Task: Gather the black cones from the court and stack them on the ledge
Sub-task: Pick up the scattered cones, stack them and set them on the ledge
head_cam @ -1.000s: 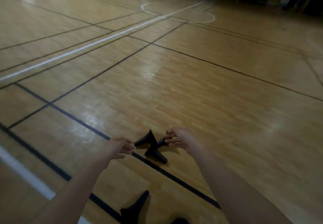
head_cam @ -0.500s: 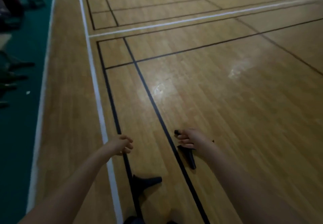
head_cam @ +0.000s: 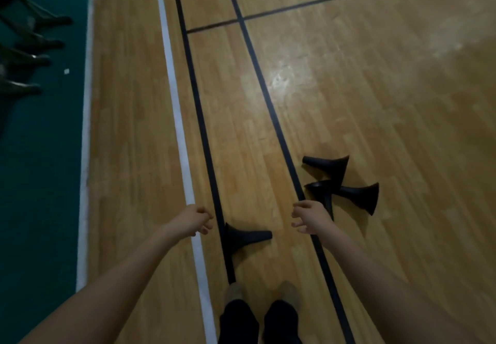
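Note:
A black cone (head_cam: 243, 237) lies on its side on the wooden court between my two hands, its wide base on a black line. Three more black cones lie tipped together to the right: one (head_cam: 328, 166) farthest, one (head_cam: 322, 192) in the middle, one (head_cam: 361, 197) at the right. My left hand (head_cam: 194, 220) hovers left of the single cone, fingers loosely curled, holding nothing. My right hand (head_cam: 308, 219) hangs beside the middle cone of the group with fingers spread and empty.
A white line (head_cam: 174, 107) and two black lines (head_cam: 271, 107) run up the court. A green floor strip (head_cam: 40, 155) lies at the left, with dark chair legs (head_cam: 29, 56) on it. My two feet (head_cam: 261, 314) stand at the bottom centre.
The view has swung down and left. My right hand let go of the cone it held half a second ago; it now lies on the floor with the group. Both hands are empty.

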{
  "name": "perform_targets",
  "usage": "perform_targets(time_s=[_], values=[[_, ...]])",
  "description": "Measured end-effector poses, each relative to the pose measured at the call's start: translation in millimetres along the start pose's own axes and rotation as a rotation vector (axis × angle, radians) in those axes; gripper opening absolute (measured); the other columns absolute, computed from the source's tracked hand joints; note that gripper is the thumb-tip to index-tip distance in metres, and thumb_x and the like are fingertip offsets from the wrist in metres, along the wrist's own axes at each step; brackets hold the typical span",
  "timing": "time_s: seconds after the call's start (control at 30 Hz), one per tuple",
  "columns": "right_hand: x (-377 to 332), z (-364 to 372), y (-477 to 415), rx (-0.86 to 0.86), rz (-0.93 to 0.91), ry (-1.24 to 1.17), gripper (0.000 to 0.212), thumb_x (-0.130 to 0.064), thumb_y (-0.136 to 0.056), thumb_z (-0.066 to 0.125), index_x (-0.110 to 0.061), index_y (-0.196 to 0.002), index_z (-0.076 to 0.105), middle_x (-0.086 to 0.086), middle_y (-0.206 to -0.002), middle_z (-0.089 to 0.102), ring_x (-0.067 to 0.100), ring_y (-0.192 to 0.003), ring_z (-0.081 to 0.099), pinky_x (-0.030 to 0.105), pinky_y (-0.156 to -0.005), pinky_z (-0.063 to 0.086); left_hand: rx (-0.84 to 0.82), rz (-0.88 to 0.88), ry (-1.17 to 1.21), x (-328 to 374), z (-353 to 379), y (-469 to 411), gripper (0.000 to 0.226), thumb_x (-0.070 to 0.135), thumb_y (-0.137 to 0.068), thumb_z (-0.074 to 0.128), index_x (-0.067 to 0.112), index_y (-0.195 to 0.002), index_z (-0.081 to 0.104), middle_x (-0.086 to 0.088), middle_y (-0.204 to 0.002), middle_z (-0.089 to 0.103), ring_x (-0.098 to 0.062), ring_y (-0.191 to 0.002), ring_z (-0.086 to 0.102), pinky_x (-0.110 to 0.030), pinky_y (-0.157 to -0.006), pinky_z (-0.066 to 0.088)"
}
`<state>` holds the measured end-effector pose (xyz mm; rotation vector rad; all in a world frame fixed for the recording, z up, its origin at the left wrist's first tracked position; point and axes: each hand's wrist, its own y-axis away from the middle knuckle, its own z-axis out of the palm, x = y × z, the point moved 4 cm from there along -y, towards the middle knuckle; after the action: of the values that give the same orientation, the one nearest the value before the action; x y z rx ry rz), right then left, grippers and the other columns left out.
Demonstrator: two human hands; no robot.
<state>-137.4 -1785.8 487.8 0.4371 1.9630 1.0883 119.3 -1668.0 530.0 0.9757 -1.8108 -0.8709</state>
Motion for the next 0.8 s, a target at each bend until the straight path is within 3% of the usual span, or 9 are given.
perform_targets(time_s=[0.27,0.37,0.47,0.53,0.6,0.7,0.8], values=[[123.2,90.6,-163.9,-0.075,0.129,0.106,0.043,-0.019,-0.094,0.052,-0.013,-0.137,0.049,0.004,-0.103,0.059,0.021,-0.097,0.060,0.030,-0.074,0.052,-0.037,-0.070,-0.055,-94.3,77.3,-168.8,0.027,0.018,-0.099,0.041,0.006,-0.117,0.057,-0.010,-0.105,0.066,-0.017,-0.088,0.063,-0.023,-0.068,0.047],[182.5,127.6,-239.1,-0.135,0.146,0.148,0.054,-0.021,-0.094,0.053,-0.011,-0.145,0.038,0.011,-0.132,0.051,0.027,-0.118,0.051,0.039,-0.101,0.046,-0.042,-0.108,-0.040,-143.6,121.1,-250.1,0.020,0.018,-0.098,0.043,0.010,-0.103,0.060,-0.011,-0.099,0.063,-0.016,-0.083,0.059,-0.023,-0.068,0.045],[214.1,147.6,-290.8,-0.165,0.171,0.139,0.060,-0.019,-0.095,0.051,-0.008,-0.149,0.028,0.014,-0.146,0.039,0.030,-0.130,0.042,0.039,-0.107,0.038,0.016,-0.130,-0.042,-169.7,149.2,-299.5,0.021,0.016,-0.098,0.043,0.021,-0.079,0.049,-0.001,-0.082,0.051,-0.008,-0.070,0.047,-0.018,-0.062,0.040],[242.0,168.1,-329.8,-0.180,0.196,0.155,0.062,-0.019,-0.096,0.050,-0.007,-0.151,0.024,0.015,-0.150,0.034,0.033,-0.133,0.038,0.039,-0.108,0.035,0.021,-0.149,-0.014,-191.7,173.7,-338.0,0.010,0.019,-0.099,0.044,0.016,-0.096,0.053,0.004,-0.082,0.048,-0.003,-0.068,0.044,-0.016,-0.058,0.037],[259.2,182.3,-356.3,-0.199,0.206,0.182,0.063,-0.018,-0.098,0.048,-0.004,-0.152,0.018,0.017,-0.153,0.028,0.034,-0.138,0.032,0.039,-0.110,0.030,0.015,-0.157,0.037,-205.7,191.0,-364.2,0.027,0.023,-0.099,0.045,0.007,-0.120,0.053,0.000,-0.092,0.055,-0.006,-0.075,0.050,-0.018,-0.063,0.041],[278.1,199.7,-384.1,-0.246,0.210,0.180,0.063,-0.013,-0.098,0.046,-0.003,-0.152,0.016,0.018,-0.154,0.025,0.033,-0.137,0.030,0.038,-0.108,0.029,0.052,-0.140,0.125,-219.4,205.7,-388.4,0.044,0.020,-0.099,0.047,0.005,-0.139,0.040,-0.001,-0.097,0.059,-0.009,-0.083,0.055,-0.018,-0.068,0.044],[282.4,206.3,-385.7,-0.278,0.225,0.157,0.055,-0.010,-0.097,0.048,-0.002,-0.148,0.026,0.018,-0.145,0.036,0.032,-0.127,0.038,0.034,-0.098,0.032,0.091,-0.153,0.190,-224.6,208.8,-391.8,0.052,0.013,-0.098,0.049,0.008,-0.146,0.030,-0.012,-0.132,0.054,-0.021,-0.119,0.054,-0.028,-0.093,0.044]])
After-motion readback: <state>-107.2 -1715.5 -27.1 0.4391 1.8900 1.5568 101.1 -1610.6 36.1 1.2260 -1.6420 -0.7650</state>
